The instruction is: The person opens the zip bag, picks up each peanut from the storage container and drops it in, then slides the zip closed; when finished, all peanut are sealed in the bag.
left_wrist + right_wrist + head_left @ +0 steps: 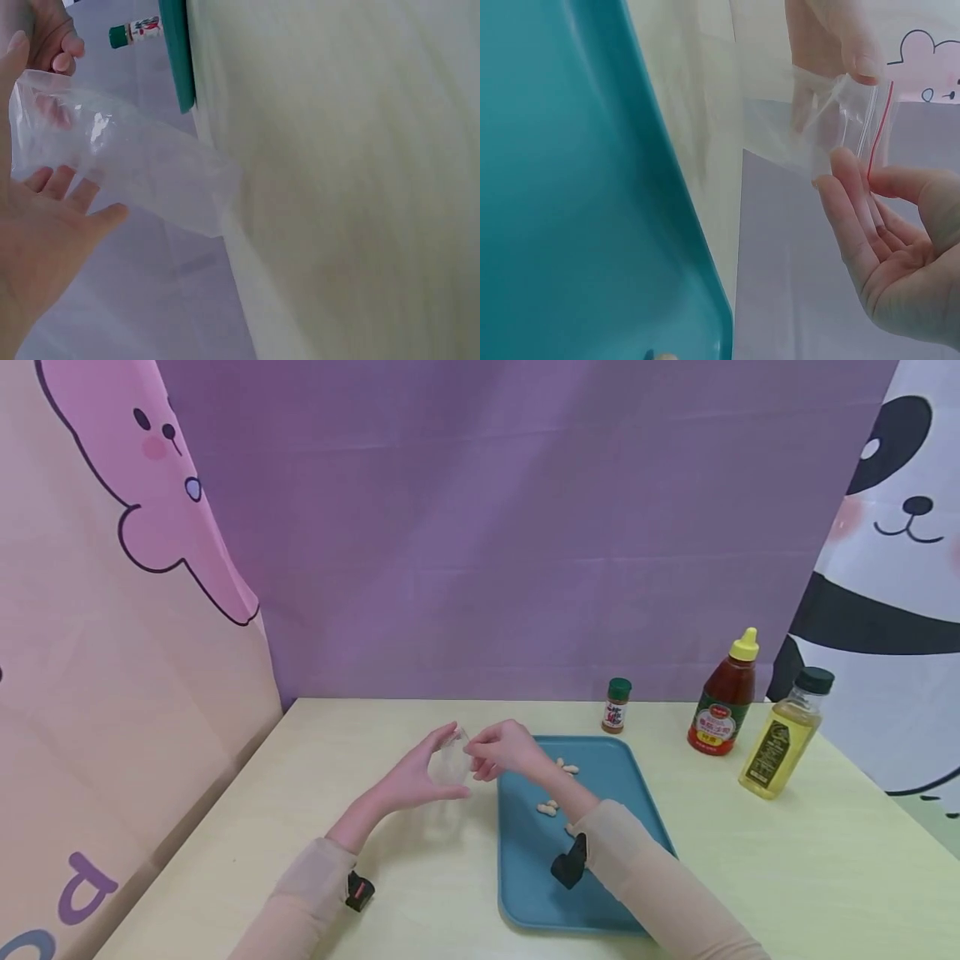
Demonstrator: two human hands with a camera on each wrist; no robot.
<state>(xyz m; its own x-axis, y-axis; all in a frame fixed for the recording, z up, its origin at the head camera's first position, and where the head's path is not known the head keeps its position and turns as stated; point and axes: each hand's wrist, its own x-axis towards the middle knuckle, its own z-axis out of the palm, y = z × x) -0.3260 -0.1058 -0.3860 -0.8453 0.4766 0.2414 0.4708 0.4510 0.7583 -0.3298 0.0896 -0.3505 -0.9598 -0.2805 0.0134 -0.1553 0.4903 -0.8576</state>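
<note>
A clear zip bag [450,763] with a red line along its zip hangs between both hands, left of the tray. My left hand [414,779] holds it, thumb and fingers spread around its sides. In the right wrist view the left thumb lies at the top edge of the bag [832,112], with fingers showing through the plastic. My right hand [506,748] pinches the zip edge between thumb and fingertips. In the left wrist view the bag [157,169] stretches out past the left fingers, with nothing seen inside.
A blue tray [504,860] lies under the right forearm, with several peanuts [547,808] on it. Behind it stands a small green-capped spice jar [614,710]. Farther right are a ketchup bottle [720,710] and an oil bottle [783,743].
</note>
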